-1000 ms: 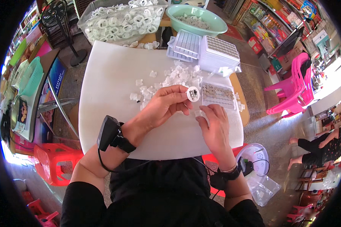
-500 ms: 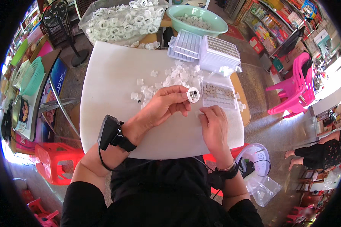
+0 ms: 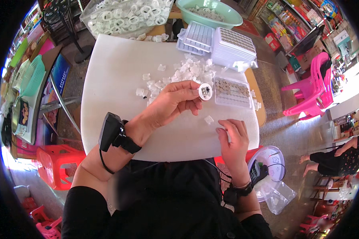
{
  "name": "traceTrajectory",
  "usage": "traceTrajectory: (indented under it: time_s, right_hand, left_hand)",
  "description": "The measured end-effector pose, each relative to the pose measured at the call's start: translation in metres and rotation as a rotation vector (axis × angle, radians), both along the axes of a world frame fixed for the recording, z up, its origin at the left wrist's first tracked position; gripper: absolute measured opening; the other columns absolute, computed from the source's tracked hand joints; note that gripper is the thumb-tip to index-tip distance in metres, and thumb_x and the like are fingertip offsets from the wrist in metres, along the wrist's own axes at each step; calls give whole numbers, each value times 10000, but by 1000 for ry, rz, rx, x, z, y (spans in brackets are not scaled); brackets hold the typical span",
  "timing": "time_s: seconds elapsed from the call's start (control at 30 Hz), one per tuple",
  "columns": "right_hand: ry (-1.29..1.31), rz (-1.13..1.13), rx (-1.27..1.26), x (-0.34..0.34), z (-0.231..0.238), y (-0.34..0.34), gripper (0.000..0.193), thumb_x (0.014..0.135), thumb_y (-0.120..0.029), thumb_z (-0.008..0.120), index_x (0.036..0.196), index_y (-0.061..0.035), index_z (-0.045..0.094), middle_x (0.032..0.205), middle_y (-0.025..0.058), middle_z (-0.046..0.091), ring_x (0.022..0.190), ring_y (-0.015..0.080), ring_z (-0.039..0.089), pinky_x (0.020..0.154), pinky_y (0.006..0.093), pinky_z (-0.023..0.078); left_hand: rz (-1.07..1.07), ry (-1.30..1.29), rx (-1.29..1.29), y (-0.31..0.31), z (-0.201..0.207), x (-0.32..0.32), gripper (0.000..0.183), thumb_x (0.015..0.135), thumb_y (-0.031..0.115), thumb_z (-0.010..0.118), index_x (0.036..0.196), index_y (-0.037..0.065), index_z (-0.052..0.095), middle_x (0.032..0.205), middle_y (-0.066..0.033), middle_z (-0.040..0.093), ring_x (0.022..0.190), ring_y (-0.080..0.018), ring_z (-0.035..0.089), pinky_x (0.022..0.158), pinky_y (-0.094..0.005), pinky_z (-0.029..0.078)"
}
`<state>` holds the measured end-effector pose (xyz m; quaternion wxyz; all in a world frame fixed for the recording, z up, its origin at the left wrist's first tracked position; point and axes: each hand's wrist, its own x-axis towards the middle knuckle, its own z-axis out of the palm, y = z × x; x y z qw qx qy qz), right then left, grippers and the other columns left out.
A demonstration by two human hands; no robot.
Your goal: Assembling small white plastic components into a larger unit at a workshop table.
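Observation:
Between the thumb and fingers of my left hand (image 3: 178, 97) is a small round white plastic part (image 3: 205, 91) with dark and metallic bits inside it. My right hand (image 3: 233, 139) hovers lower over the table, its thumb and fingers apart and nothing visible in them. A small translucent white plastic piece (image 3: 209, 119) lies just beyond its fingertips. Past my left hand spreads a loose heap of similar white pieces (image 3: 191, 69). Right of the round part sits a clear ridged tray (image 3: 233, 99), its far rows filled with small grey-beige discs (image 3: 229, 85).
On the white table (image 3: 115, 75), stacked white trays (image 3: 232, 51) stand at the far right. Beyond are a clear bin of white rings (image 3: 127, 20) and a green basin (image 3: 232, 20). Red stools (image 3: 54, 167) flank me; a person (image 3: 339, 159) is at far right.
My right hand has drawn back toward me and slightly right, leaving the small white piece in plain sight on the table. My left hand still holds the round part.

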<state>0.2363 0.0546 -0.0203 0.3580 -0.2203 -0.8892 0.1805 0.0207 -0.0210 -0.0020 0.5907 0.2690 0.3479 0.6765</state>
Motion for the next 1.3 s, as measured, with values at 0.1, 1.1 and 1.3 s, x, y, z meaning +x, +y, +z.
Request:
traceTrajectory:
  time_s: [0.1,1.1,1.3]
  right_hand:
    - [-43,27,23,-12,5,-2,248,732,-39,663,977,-44,622,904,92,574,806,293,525,742,391,426]
    - [174,178,-22,-30,56,1,207,771,55,638,958,-32,637,886,101,614,749,253,586,636,342,475]
    - [167,194,21,-32,56,1,208,770,46,639,963,-31,627,872,95,603,738,262,568,640,356,464]
  left_hand:
    - [1,11,-10,0,-1,-1,160,923,108,527,1012,-10,589,861,-77,626,748,-138,612,679,-268,509]
    - [-167,94,96,-1,-8,1,284,909,171,593,1125,-12,607,931,-59,644,805,-129,617,688,-275,513]
    - [-172,114,111,-2,-10,2,225,904,123,594,1092,5,634,883,-68,635,787,-154,617,684,-298,515]
